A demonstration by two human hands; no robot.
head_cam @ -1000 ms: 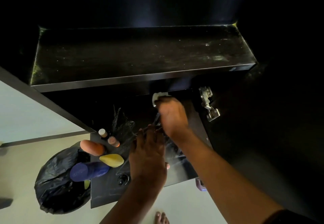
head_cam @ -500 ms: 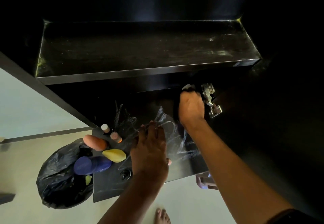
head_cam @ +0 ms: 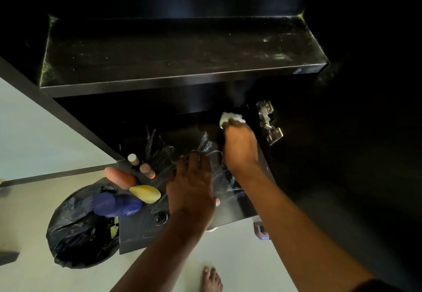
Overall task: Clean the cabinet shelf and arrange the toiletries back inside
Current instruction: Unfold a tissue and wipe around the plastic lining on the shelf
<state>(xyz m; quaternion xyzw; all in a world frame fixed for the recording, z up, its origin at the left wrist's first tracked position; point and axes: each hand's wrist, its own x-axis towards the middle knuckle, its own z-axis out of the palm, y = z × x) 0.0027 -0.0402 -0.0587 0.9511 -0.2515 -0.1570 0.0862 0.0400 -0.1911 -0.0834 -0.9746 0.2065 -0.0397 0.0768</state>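
My right hand (head_cam: 239, 144) presses a white wad of cloth (head_cam: 230, 118) against the lower black cabinet surface (head_cam: 141, 234), near its back right corner. On the same surface my left hand (head_cam: 191, 191) holds down a clear plastic bag (head_cam: 219, 177), its fingers spread over the bag. The dark upper shelf (head_cam: 182, 49) stands bare and dusty, with pale smears at its right end. Several toiletries lie at the surface's left edge: an orange bottle (head_cam: 120, 177), a yellow bottle (head_cam: 146, 193), a blue bottle (head_cam: 117, 204) and two small capped bottles (head_cam: 140, 163).
A black bin bag (head_cam: 77, 234) sits on the pale floor at the left, under the blue bottle. A metal door hinge (head_cam: 268, 121) juts out just right of my right hand. A small purple object (head_cam: 261, 230) lies below the surface's right edge. My bare foot (head_cam: 211, 278) shows at the bottom.
My right hand swept the cloth rightward toward the hinge, then came back a little left. My left hand stays on the plastic bag.
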